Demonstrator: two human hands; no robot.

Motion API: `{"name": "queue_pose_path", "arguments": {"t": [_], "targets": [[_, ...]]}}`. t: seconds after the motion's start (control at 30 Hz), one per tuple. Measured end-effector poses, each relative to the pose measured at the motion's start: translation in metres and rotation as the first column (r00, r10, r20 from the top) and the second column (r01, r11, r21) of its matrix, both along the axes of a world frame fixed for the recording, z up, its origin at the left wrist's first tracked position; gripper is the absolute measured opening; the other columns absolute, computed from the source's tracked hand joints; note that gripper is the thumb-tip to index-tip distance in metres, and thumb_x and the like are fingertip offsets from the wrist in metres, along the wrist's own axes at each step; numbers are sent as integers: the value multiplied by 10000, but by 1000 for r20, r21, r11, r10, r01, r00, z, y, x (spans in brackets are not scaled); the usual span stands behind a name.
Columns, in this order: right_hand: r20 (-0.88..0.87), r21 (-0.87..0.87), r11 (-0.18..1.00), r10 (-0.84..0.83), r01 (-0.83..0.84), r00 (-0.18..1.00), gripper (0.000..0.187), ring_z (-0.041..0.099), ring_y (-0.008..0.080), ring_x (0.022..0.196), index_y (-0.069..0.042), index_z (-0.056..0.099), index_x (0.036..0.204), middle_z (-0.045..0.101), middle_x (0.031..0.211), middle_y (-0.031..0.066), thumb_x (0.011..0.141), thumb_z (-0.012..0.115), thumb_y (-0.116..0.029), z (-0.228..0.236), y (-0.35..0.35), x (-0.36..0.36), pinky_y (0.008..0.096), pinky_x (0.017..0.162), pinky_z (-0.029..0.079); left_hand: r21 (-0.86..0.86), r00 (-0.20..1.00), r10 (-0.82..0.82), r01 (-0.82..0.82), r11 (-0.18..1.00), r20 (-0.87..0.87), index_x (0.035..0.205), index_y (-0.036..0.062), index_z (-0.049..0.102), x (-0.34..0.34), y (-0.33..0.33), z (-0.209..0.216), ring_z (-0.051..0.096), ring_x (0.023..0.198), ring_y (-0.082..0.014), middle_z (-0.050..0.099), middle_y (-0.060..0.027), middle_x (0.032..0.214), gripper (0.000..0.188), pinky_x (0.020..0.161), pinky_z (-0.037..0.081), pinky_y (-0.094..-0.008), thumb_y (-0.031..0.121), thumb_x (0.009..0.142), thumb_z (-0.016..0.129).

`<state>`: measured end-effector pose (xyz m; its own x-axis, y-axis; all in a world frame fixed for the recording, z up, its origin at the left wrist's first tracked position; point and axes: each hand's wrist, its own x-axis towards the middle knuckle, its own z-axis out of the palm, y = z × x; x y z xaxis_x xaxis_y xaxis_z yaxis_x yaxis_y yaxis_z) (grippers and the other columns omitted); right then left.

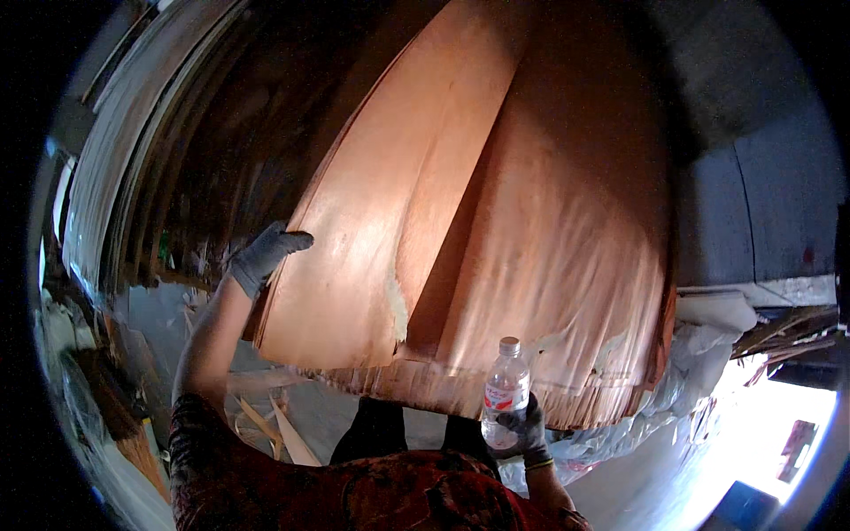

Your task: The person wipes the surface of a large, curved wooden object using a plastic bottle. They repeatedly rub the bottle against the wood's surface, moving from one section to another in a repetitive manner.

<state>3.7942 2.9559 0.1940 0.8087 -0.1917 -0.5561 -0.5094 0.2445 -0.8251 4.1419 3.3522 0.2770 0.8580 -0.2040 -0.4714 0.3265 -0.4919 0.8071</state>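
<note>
My left hand [262,255], in a grey glove, grips the left edge of a long, thin wood veneer sheet [367,234], the thumb lying over its top face. This pale reddish-brown sheet has a ragged tear near its lower right corner. It rests over a stack of similar veneer sheets [567,292], whose near edges are frayed. At the stack's near edge, my gloved right hand [529,434] is wrapped around a clear plastic bottle [506,382] with a white cap and a red-and-white label. The bottle stays upright; fingers behind it are partly hidden.
Another pile of veneer [111,195] stands at the far left. Wood offcuts [288,429] lie on the floor by my legs. Crumpled clear plastic sheeting [704,354] borders the stack's right side, near a grey wall [761,212]. Bright light enters at the lower right.
</note>
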Motion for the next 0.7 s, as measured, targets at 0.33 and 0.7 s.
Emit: {"name": "queue_pose_path", "arguments": {"t": [0.33, 0.7], "targets": [[-86, 1, 990, 139, -139, 987, 610, 550, 169, 925, -28, 467, 1133, 580, 1027, 70, 619, 781, -129, -22, 35, 33, 332, 817, 453, 101, 948, 160, -194, 976, 277, 945, -5, 624, 10, 138, -113, 557, 858, -143, 616, -52, 921, 330, 782, 429, -291, 249, 735, 647], [-279, -624, 465, 618, -628, 735, 569, 598, 316, 834, -80, 505, 1034, 603, 883, 171, 637, 712, -432, -13, 20, 78, 391, 689, 478, 173, 880, 461, -440, 881, -111, 1189, -1, 447, -91, 252, -210, 507, 904, -160, 531, -56, 1080, 459, 816, 402, -296, 296, 851, 536]]}}
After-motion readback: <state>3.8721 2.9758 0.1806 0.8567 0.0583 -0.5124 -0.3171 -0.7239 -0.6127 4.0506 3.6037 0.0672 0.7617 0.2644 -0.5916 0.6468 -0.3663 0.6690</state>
